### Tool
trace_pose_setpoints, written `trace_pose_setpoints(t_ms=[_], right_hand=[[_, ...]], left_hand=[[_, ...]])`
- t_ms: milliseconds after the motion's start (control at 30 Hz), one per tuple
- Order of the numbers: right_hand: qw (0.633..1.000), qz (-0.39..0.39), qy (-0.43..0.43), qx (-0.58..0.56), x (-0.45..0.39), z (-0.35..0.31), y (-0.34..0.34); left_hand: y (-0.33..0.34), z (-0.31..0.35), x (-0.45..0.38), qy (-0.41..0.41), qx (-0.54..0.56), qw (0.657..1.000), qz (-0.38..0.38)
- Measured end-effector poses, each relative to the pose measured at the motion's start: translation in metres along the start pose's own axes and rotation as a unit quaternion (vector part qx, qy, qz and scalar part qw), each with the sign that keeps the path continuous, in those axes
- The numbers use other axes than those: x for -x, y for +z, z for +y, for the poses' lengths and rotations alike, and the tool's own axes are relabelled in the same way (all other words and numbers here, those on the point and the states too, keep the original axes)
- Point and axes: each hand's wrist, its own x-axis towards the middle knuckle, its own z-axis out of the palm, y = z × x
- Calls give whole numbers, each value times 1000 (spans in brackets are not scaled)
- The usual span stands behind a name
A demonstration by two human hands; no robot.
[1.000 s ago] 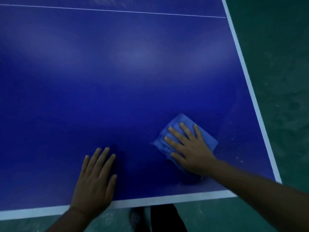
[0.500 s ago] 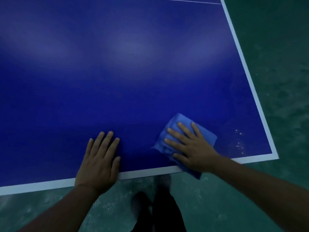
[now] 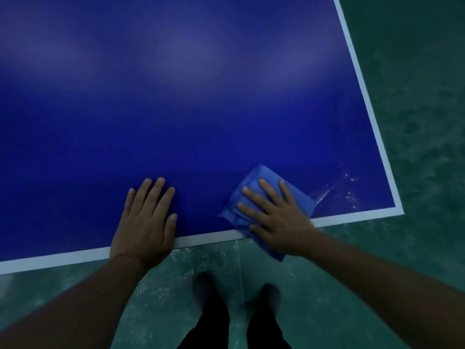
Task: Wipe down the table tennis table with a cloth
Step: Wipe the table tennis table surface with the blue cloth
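The dark blue table tennis table (image 3: 201, 109) with its white painted border fills most of the head view, and its near right corner serves as the reference point here. A folded blue cloth (image 3: 299, 197) lies on the tabletop just left of that corner, right at the near edge, with its nearest part hanging past the white border line (image 3: 208, 239) over the floor. The right hand (image 3: 279, 220) lies flat on top of this cloth, its fingers straight and slightly spread, pressing the fabric onto the surface; nothing is curled round it. Between the cloth and the corner, a scatter of pale wet specks and a thin bright streak (image 3: 334, 190) shows on the blue surface. Further left of the corner, well apart from the cloth, the left hand (image 3: 146, 222) rests palm down on the bare tabletop with its fingers straight and close together, the heel of the hand covering the white border at the near edge. The two hands lie apart, with a stretch of bare blue surface between them. Below the near edge, the green speckled floor (image 3: 415, 122) runs around the corner and up the right side of the table, and two dark shoes (image 3: 208, 290) with dark trouser legs stand on it, left of the corner.
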Motion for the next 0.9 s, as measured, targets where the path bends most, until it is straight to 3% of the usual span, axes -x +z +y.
trace_pose_setpoints(t_ms=[67, 167, 300, 367, 467, 567, 633, 733, 800, 867, 900], right_hand=[[998, -10, 57, 2, 23, 42, -3], [962, -55, 265, -27, 26, 92, -8], [910, 14, 409, -69, -24, 66, -4], [901, 34, 427, -68, -49, 31, -2], [940, 48, 327, -82, -56, -12, -1], [962, 41, 263, -63, -17, 25, 5], [937, 22, 348, -36, 25, 80, 11], [851, 12, 520, -75, 85, 153, 8], [799, 33, 587, -128, 93, 165, 7], [795, 48, 590, -130, 72, 140, 8], [826, 59, 549, -113, 59, 118, 9]], left_hand=[[0, 1, 0, 1, 3, 1000, 3], [-1, 2, 2, 1, 7, 1000, 11], [-1, 0, 3, -3, -2, 1000, 6], [0, 0, 3, -7, -2, 1000, 5], [1, -1, 3, -13, 5, 1000, 5], [2, -2, 2, -20, 15, 1000, 9], [2, -1, 3, -26, 15, 999, 19], [0, 10, 4, -43, 18, 998, 45], [1, 38, 3, -47, 32, 997, 60], [8, 79, -1, -27, 44, 997, 55], [14, 101, -4, -4, 46, 998, 49]])
